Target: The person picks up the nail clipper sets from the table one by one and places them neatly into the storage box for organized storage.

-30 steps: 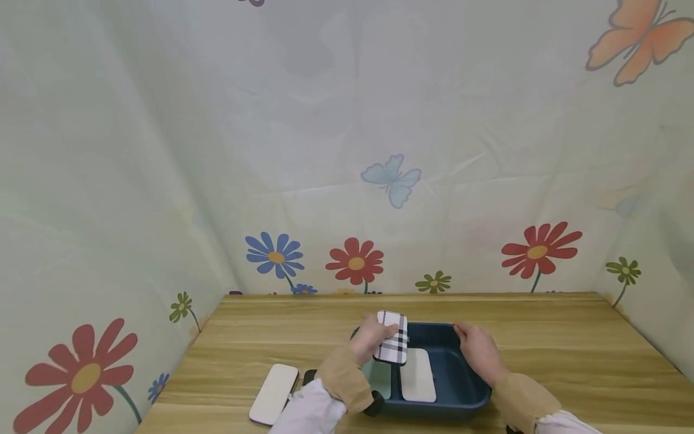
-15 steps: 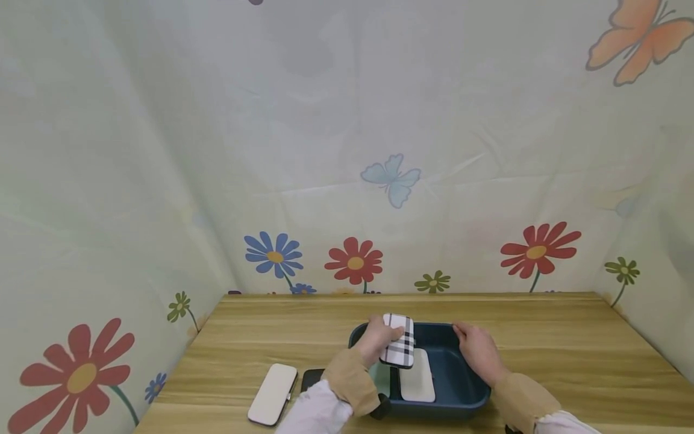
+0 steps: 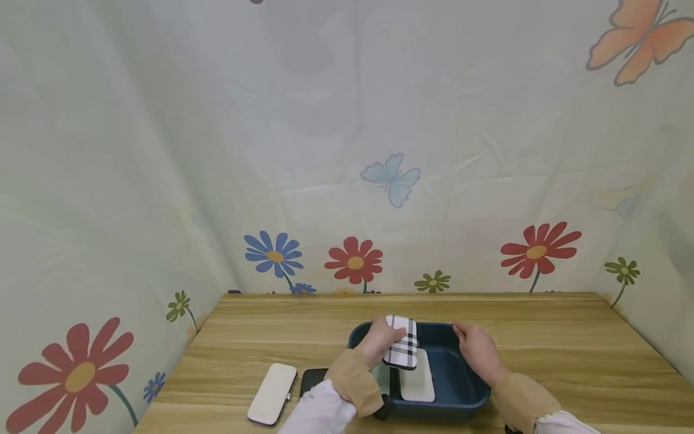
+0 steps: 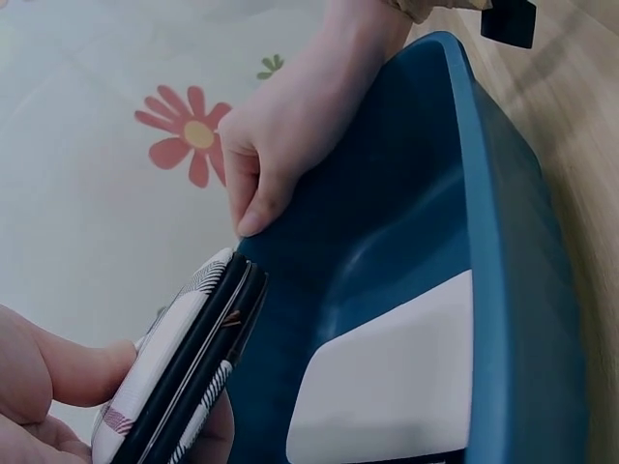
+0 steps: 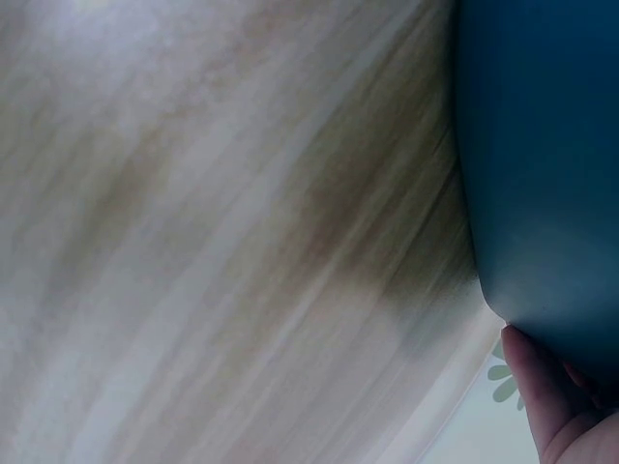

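Between thumb and fingers, my left hand (image 3: pixel 381 339) holds a plaid wallet (image 3: pixel 401 342) above the dark blue bin (image 3: pixel 455 412). The left wrist view shows the wallet (image 4: pixel 184 362) edge-on, with dark layers between its black-and-white checked covers. Inside the bin lie a white wallet (image 3: pixel 417 383) and a pale green flat item (image 3: pixel 382 378), partly covered by the left arm. My right hand (image 3: pixel 479 352) pinches the bin's far right rim, and in the right wrist view its fingers (image 5: pixel 537 382) touch the bin's corner.
Left of the bin, a cream wallet (image 3: pixel 273 395) lies on the wooden table (image 3: pixel 260 325). Beside it a black flat item (image 3: pixel 313 378) is partly hidden by the left sleeve. A flower-patterned curtain (image 3: pixel 303 150) stands behind the table.
My left hand has carried the plaid wallet a little to the right and slightly nearer over the bin. The right hand keeps its place on the rim.
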Tool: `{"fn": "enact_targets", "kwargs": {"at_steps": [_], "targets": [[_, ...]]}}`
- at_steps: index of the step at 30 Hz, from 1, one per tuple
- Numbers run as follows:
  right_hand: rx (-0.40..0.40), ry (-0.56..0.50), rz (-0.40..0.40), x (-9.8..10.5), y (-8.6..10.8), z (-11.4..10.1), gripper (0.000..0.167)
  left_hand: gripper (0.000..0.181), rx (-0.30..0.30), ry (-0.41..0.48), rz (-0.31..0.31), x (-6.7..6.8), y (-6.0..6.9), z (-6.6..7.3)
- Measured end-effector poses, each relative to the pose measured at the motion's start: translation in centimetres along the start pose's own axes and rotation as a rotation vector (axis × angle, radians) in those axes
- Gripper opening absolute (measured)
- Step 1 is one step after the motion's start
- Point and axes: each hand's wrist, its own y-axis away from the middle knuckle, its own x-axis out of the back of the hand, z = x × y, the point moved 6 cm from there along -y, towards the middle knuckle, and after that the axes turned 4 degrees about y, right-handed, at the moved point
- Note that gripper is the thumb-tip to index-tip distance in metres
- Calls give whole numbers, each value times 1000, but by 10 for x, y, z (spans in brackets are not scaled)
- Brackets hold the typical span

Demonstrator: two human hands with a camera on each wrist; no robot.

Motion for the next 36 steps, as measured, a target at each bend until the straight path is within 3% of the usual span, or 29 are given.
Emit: {"fn": "enact_targets", "kwargs": {"at_steps": [5, 23, 36], "targets": [[6, -1, -3, 1, 0, -1, 20, 62, 2, -3, -5, -3, 0, 0], [-8, -13, -4, 0, 0, 0, 20, 75, 31, 15, -18, -11, -4, -3], [-10, -13, 3, 1, 2, -1, 20, 48, 21, -13, 3, -20, 5, 4]]}}
